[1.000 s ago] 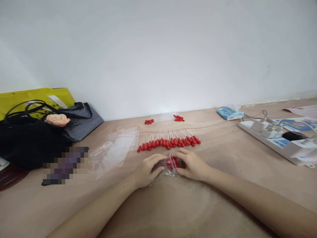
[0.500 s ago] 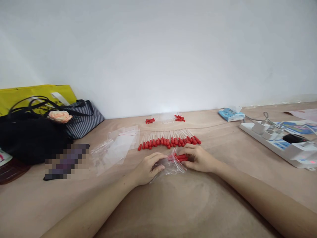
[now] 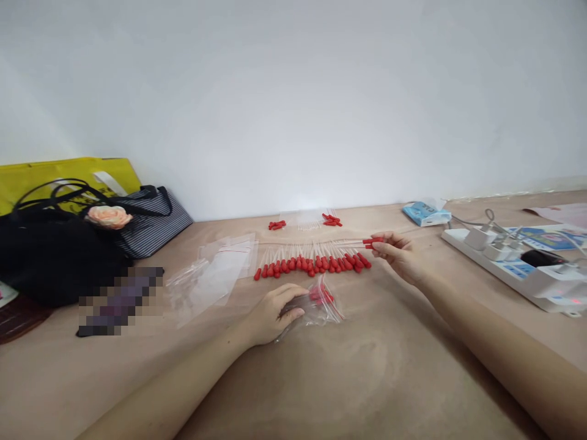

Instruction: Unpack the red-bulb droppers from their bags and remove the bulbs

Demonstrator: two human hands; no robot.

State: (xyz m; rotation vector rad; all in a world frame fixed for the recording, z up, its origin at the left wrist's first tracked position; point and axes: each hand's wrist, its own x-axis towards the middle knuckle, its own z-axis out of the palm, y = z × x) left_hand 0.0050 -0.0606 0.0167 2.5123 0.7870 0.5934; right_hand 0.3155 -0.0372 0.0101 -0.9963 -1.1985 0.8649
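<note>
Pinching red-bulbed droppers (image 3: 369,244) right of centre, the right hand (image 3: 400,256) is apart from the left hand (image 3: 274,313), curled round a clear bag (image 3: 326,316) at lower centre already holding red bulbs (image 3: 321,294), while the row of droppers (image 3: 316,263) mid-frame lies unbagged.

A blue tissue pack (image 3: 424,214) lies near a white power strip (image 3: 516,269) bearing plugs (image 3: 481,234).

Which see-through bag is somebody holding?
The clear bag in the left hand, with red bulbs inside. The clear bags further left lie on the table, untouched.
</note>
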